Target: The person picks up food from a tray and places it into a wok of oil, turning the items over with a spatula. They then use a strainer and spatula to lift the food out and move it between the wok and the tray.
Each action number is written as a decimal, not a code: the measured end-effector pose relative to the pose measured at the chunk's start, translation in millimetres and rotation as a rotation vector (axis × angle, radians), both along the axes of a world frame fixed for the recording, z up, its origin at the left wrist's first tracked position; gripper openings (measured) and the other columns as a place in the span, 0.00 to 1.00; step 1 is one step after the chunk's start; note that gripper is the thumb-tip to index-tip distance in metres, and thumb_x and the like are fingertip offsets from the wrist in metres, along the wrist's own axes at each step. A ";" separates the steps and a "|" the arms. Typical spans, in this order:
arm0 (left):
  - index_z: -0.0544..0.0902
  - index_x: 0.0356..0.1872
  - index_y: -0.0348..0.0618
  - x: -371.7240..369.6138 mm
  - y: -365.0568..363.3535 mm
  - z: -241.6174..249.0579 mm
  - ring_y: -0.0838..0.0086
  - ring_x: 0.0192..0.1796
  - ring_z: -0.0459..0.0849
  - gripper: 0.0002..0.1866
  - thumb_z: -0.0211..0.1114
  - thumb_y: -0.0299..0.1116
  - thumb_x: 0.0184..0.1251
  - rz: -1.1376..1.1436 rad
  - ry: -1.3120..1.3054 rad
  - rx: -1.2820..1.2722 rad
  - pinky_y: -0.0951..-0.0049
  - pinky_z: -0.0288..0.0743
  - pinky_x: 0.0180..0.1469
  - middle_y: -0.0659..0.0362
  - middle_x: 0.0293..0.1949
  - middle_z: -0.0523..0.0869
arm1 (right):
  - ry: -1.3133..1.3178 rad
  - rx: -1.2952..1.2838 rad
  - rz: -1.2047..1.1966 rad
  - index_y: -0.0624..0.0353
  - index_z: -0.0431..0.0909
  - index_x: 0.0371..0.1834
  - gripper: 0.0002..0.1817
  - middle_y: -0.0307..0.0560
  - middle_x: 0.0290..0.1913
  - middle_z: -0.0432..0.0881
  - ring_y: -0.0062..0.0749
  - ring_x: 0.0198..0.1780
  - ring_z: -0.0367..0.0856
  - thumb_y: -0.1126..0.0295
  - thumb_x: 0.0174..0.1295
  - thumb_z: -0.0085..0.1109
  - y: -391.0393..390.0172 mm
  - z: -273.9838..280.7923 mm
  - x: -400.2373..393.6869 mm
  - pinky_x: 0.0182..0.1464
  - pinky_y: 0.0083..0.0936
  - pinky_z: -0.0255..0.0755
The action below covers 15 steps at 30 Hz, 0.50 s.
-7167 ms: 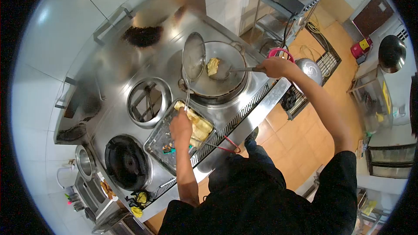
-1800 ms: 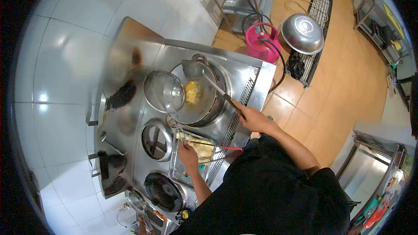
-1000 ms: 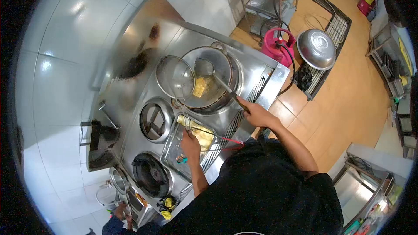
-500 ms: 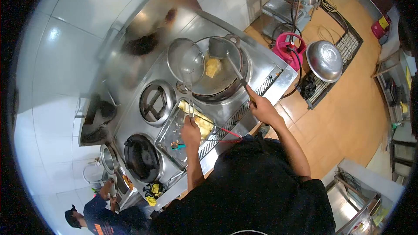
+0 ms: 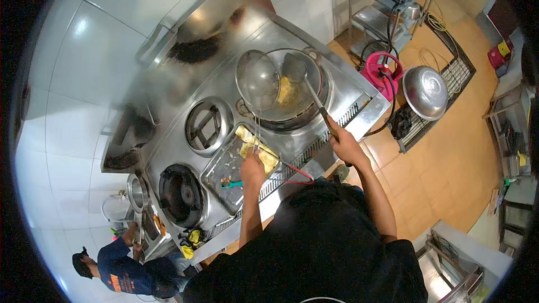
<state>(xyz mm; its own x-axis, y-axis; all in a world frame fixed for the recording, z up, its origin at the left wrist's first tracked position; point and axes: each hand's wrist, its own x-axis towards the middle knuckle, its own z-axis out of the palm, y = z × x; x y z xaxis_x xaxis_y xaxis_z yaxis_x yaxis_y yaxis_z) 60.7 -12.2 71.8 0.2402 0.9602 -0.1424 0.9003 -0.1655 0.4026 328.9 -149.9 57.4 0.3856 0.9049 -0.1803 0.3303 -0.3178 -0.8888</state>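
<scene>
My left hand [image 5: 252,169] is closed on the handle of a round mesh strainer [image 5: 257,80], whose basket overlaps the left side of a wok [image 5: 281,113]. Closed around a wooden handle, my right hand [image 5: 346,148] holds a long metal spatula [image 5: 294,67] with its blade over the wok. A yellow fried piece [image 5: 286,91] lies in the wok, partly behind the strainer's rim. Below my left hand is a metal tray [image 5: 216,175] with yellow rolled pieces [image 5: 268,163] and a teal-handled tool [image 5: 231,183].
An empty burner ring [image 5: 209,126] and a black pan [image 5: 181,195] are at the left of the stove. A pink gas cylinder [image 5: 382,76] and a metal bowl [image 5: 425,93] stand at the right. A co-worker [image 5: 126,264] is at the lower left.
The view has shifted slightly. The strainer now reaches further over the wok and covers part of the fried piece, and the spatula blade has turned and shifted near it.
</scene>
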 end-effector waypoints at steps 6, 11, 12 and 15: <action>0.76 0.52 0.43 -3.5 2.2 2.0 0.38 0.39 0.81 0.15 0.48 0.40 0.74 -0.027 0.014 0.099 0.42 0.71 0.41 0.37 0.34 0.83 | -0.137 0.069 -0.089 0.52 0.58 0.73 0.35 0.72 0.39 0.79 0.63 0.41 0.80 0.76 0.59 0.50 4.5 3.7 -0.1 0.46 0.46 0.73; 0.75 0.50 0.44 -8.3 10.3 -4.6 0.38 0.40 0.81 0.14 0.49 0.38 0.73 -0.058 -0.023 0.097 0.41 0.71 0.42 0.37 0.35 0.84 | -0.082 -0.216 0.031 0.53 0.56 0.74 0.34 0.67 0.59 0.74 0.58 0.57 0.76 0.74 0.61 0.49 9.6 8.6 -0.2 0.60 0.39 0.69; 0.76 0.50 0.43 -8.8 11.6 -5.1 0.39 0.40 0.81 0.13 0.49 0.38 0.73 -0.060 -0.008 0.089 0.42 0.71 0.42 0.37 0.35 0.84 | -0.085 -0.045 0.018 0.53 0.55 0.74 0.35 0.70 0.49 0.77 0.60 0.49 0.78 0.74 0.60 0.49 10.1 0.2 -3.7 0.54 0.44 0.71; 0.76 0.48 0.42 -8.5 11.7 -5.9 0.39 0.40 0.81 0.12 0.50 0.36 0.72 -0.043 0.004 0.113 0.42 0.72 0.41 0.38 0.34 0.84 | -0.074 0.114 -0.002 0.54 0.54 0.75 0.37 0.74 0.40 0.79 0.64 0.42 0.80 0.74 0.58 0.50 9.5 -16.6 -3.9 0.49 0.48 0.73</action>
